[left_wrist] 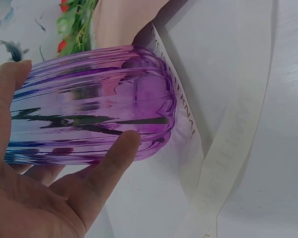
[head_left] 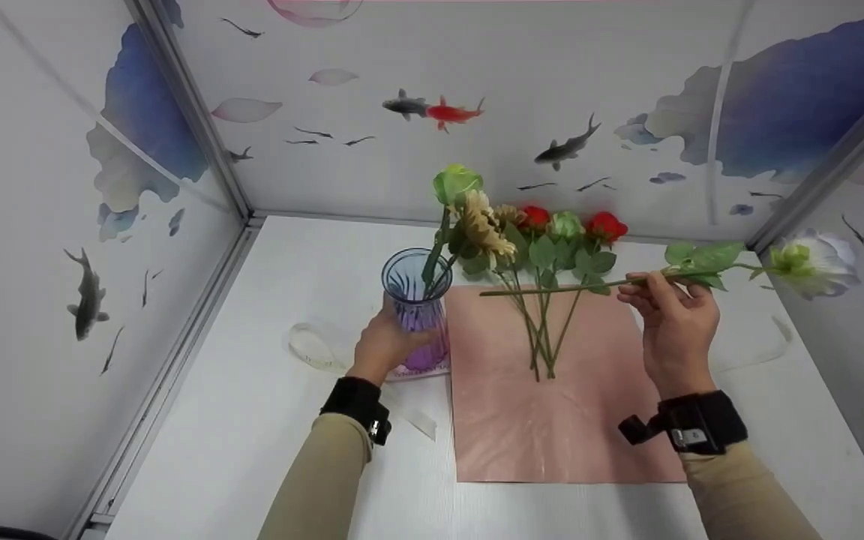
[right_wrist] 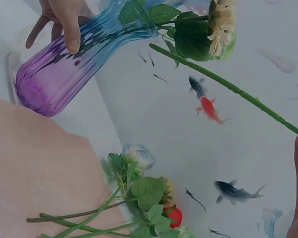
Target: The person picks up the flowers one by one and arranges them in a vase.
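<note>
My left hand (head_left: 387, 345) grips the lower body of a ribbed glass vase (head_left: 423, 345), blue at the rim and purple at the base. In the left wrist view, thumb and fingers lie along the vase (left_wrist: 94, 104) on both sides. A pale green rose (head_left: 457, 184) and a beige daisy-like flower (head_left: 486, 229) stand in it, leaning right. My right hand (head_left: 678, 337) pinches a long-stemmed white flower (head_left: 814, 264) near its leaves, bloom to the right. In the right wrist view, the bare end of its stem (right_wrist: 223, 82) points toward the vase mouth.
Pink wrapping paper (head_left: 552, 435) lies on the white table. Across its far edge rest several flowers, with red roses (head_left: 606, 226), a green rose (head_left: 567, 225) and crossed stems (head_left: 544, 330). A loose cream ribbon (head_left: 312, 349) curls left of the vase. Printed panels enclose the table's back and sides.
</note>
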Demonstrator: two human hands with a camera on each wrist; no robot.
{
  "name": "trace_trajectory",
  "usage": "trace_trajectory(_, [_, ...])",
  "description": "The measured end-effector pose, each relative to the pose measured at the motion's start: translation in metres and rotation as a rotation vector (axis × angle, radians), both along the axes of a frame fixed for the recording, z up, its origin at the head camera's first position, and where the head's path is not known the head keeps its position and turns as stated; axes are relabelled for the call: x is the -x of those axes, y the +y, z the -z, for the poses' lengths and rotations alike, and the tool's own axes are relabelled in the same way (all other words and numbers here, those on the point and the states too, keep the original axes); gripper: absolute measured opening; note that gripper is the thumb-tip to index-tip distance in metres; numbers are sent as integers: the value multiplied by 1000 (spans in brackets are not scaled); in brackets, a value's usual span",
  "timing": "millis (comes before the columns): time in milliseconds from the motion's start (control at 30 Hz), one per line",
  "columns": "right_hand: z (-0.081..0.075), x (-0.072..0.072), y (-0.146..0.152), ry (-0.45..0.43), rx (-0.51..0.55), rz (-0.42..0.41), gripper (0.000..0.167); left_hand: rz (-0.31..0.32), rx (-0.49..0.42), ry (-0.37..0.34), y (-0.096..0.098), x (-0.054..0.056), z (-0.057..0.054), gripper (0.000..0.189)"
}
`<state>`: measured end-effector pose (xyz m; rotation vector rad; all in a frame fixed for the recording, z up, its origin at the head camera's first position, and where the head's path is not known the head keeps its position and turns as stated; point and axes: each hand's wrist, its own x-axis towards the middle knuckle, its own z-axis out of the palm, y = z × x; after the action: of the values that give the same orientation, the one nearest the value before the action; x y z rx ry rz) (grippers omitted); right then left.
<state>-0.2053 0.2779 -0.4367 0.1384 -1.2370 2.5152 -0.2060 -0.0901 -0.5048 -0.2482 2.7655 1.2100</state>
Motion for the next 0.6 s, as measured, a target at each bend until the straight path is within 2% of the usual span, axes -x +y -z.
trace_trajectory(200, [-7,-2,-9,36,-16,-45,20,-11,-14,-15,1,0,-1,108])
trace_trajectory(467, [-17,-4,-19,68,-21,-87,17,-3,-21,-8,0,-1,-3,107])
trace_trajectory(600, [-21,-6,-24,73,-63,-90,18,1,-18,3,-1,-1,-2,106])
